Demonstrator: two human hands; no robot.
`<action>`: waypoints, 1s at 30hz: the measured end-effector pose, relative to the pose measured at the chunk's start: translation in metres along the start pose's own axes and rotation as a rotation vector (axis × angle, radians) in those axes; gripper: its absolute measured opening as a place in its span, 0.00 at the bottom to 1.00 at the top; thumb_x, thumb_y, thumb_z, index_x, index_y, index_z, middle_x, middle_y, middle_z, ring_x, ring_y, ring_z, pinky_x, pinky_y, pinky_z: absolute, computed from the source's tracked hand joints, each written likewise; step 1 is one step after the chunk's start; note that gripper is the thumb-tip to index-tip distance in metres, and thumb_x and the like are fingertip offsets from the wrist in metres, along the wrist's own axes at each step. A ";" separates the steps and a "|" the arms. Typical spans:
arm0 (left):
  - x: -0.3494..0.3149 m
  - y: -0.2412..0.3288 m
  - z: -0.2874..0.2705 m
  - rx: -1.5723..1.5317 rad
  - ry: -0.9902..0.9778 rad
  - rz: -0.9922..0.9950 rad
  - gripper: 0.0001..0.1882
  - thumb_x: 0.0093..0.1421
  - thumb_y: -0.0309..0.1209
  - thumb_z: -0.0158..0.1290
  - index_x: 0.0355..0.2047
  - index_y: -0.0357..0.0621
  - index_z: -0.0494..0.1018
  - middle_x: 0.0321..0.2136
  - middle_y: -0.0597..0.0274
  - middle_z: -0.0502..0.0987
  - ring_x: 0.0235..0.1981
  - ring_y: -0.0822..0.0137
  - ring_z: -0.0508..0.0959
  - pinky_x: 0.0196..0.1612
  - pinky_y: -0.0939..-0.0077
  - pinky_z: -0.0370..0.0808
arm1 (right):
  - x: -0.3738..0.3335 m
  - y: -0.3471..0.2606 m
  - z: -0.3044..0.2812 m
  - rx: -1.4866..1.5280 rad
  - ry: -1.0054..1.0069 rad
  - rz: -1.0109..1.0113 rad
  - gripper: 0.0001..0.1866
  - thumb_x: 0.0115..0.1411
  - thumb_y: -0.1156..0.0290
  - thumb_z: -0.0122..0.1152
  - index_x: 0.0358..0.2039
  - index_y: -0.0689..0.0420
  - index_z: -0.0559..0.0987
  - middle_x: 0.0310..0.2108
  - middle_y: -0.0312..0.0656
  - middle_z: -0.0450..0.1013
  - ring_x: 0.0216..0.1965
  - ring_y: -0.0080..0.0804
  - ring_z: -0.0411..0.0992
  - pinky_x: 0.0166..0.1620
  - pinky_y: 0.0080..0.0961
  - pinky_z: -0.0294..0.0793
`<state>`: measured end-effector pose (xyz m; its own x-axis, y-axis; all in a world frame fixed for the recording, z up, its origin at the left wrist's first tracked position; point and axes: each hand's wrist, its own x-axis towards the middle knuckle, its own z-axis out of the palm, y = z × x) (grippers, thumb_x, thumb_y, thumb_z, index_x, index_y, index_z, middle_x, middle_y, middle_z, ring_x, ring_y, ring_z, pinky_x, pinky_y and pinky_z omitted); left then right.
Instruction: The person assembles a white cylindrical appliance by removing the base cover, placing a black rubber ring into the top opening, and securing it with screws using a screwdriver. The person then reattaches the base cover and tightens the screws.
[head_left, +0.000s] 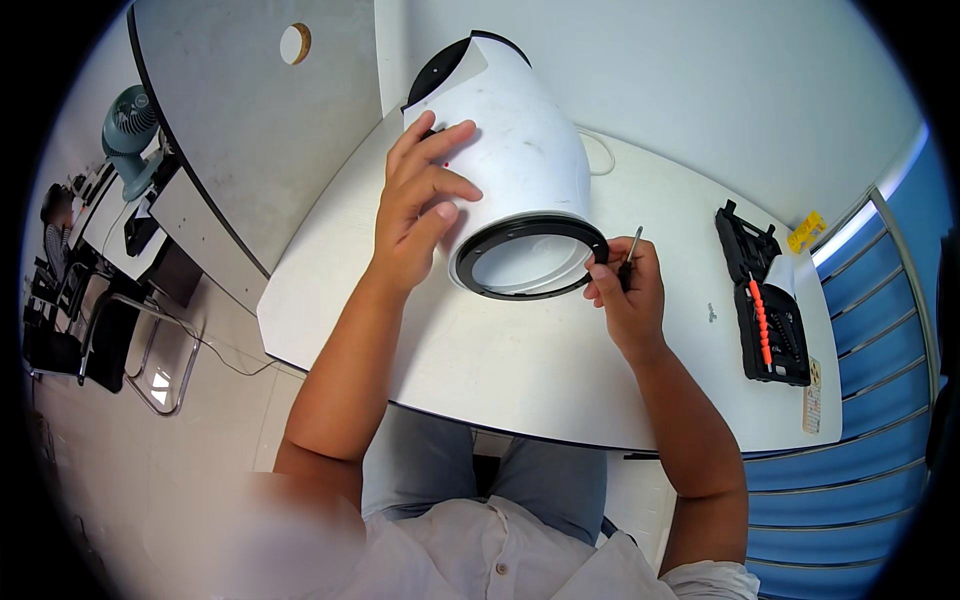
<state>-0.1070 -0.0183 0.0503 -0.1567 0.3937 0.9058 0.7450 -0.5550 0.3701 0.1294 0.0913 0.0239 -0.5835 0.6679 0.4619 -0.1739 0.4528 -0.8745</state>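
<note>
A white, rounded appliance housing [520, 130] lies tilted on the table, its dark end pointing away to the upper left. Its near end is a round opening edged by a black ring [530, 292], with a pale hollow inside. Against the housing's left side rests my left hand [410, 205], fingers spread and holding nothing. My right hand [632, 305] is closed round a small screwdriver [627, 268] with a dark handle, its metal shaft pointing up. The thumb and fingertips of that hand are at the right edge of the black ring.
On the right of the white table [520, 370] lies an open black tool case [772, 340] with an orange flexible shaft [760, 320]. Small metal pieces [712, 312] lie left of it. A yellow packet [805, 232] is behind. A metal rail [905, 290] stands right; a partition [250, 130] left.
</note>
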 end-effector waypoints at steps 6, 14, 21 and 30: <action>-0.003 -0.002 0.004 0.013 -0.002 0.007 0.15 0.52 0.42 0.45 0.29 0.46 0.75 0.55 0.55 0.67 0.64 0.47 0.49 0.61 0.55 0.49 | -0.002 0.000 0.015 -0.002 0.093 0.030 0.11 0.58 0.76 0.54 0.40 0.60 0.67 0.30 0.38 0.71 0.23 0.17 0.69 0.26 0.15 0.69; -0.002 0.003 0.010 0.080 -0.046 0.067 0.19 0.56 0.46 0.44 0.35 0.46 0.75 0.55 0.54 0.67 0.64 0.47 0.50 0.61 0.55 0.52 | -0.003 0.005 0.016 -0.045 0.123 -0.012 0.11 0.58 0.78 0.54 0.41 0.61 0.65 0.30 0.37 0.70 0.23 0.17 0.68 0.28 0.16 0.70; -0.001 0.002 0.009 0.150 -0.034 0.111 0.22 0.58 0.50 0.42 0.37 0.46 0.75 0.54 0.54 0.68 0.63 0.47 0.52 0.62 0.56 0.48 | -0.003 0.013 0.004 -0.092 0.051 -0.125 0.10 0.60 0.73 0.52 0.40 0.60 0.65 0.29 0.36 0.69 0.24 0.17 0.66 0.30 0.16 0.67; -0.002 -0.002 0.009 0.131 -0.036 0.100 0.23 0.61 0.49 0.38 0.37 0.45 0.75 0.54 0.53 0.68 0.63 0.47 0.52 0.62 0.55 0.47 | 0.000 0.018 0.002 -0.077 0.069 -0.126 0.08 0.61 0.74 0.51 0.40 0.61 0.65 0.27 0.35 0.69 0.24 0.17 0.64 0.30 0.15 0.67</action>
<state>-0.1022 -0.0120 0.0458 -0.0558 0.3680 0.9281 0.8342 -0.4936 0.2458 0.1250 0.0984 0.0077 -0.5048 0.6403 0.5790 -0.1798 0.5780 -0.7960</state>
